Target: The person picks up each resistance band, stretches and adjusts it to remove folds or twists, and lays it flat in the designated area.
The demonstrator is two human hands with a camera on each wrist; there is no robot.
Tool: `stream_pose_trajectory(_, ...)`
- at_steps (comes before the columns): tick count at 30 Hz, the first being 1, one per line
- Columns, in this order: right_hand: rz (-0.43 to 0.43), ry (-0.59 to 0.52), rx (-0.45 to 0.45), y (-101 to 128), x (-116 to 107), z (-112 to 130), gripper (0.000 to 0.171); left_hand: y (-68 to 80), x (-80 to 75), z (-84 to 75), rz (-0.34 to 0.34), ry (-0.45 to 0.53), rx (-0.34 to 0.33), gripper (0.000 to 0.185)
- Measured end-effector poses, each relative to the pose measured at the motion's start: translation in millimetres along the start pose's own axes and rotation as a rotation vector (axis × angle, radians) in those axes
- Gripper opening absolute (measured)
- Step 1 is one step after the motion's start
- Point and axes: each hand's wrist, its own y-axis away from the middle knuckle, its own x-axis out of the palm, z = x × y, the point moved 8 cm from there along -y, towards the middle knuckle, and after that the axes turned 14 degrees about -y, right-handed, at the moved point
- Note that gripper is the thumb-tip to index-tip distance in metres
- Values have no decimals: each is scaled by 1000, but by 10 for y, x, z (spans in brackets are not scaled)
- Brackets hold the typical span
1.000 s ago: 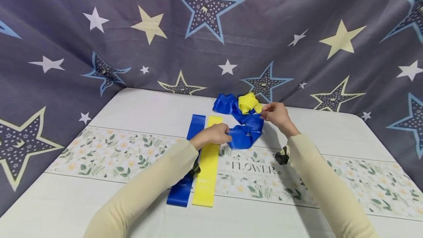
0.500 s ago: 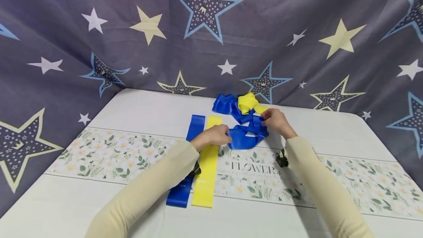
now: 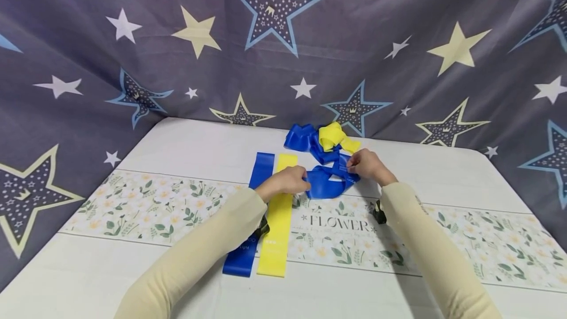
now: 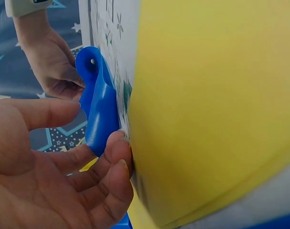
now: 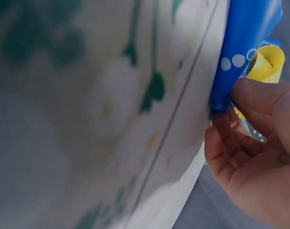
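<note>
My left hand (image 3: 287, 181) pinches the left end of a loose blue ribbon (image 3: 325, 187) between thumb and fingers; the left wrist view shows the ribbon's glossy curled edge (image 4: 102, 117) there. On the far right of that ribbon, my right hand (image 3: 371, 165) pinches a fold. In the right wrist view, thumb and fingers (image 5: 250, 95) squeeze the blue ribbon (image 5: 247, 33), which has white dots on it. Behind the hands lie another bunched blue stretch (image 3: 300, 138) and a crumpled yellow ribbon (image 3: 331, 136), partly overlapping. How the blue pieces connect is hard to tell.
A flat blue strip (image 3: 240, 262) and a flat yellow strip (image 3: 273, 255) lie side by side under the left forearm. The white table (image 3: 190, 144) carries a floral band (image 3: 164, 206) with FLOWER lettering. A star-patterned curtain (image 3: 248, 73) hangs behind and beside it.
My right hand has come slightly nearer along the blue ribbon, whose right part has shifted right. More of the yellow ribbon's tail shows. The left hand has stayed in place.
</note>
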Motion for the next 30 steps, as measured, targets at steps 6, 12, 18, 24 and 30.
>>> stream_pose_trajectory(6, -14, -7, -20, 34, -23, 60, 4, 23, 10, 10, -1, 10, -5, 16)
stream_pose_trajectory(12, -83, -107, -105, 107, -226, 276, 7, 55, -75, 30, -75, -1, -26, 31)
stream_pose_trajectory(18, -91, -155, -121, 186, -365, 490, 14, 80, -221, 31, -191, 12, -80, 39)
stream_pose_trajectory(24, -105, -112, -138, 252, -486, 718, 19, 89, -346, -105, -304, 46, -54, 37)
stream_pose_trajectory(30, -117, -150, -138, 314, -578, 908, 20, 147, -427, -165, -402, 108, -76, 24)
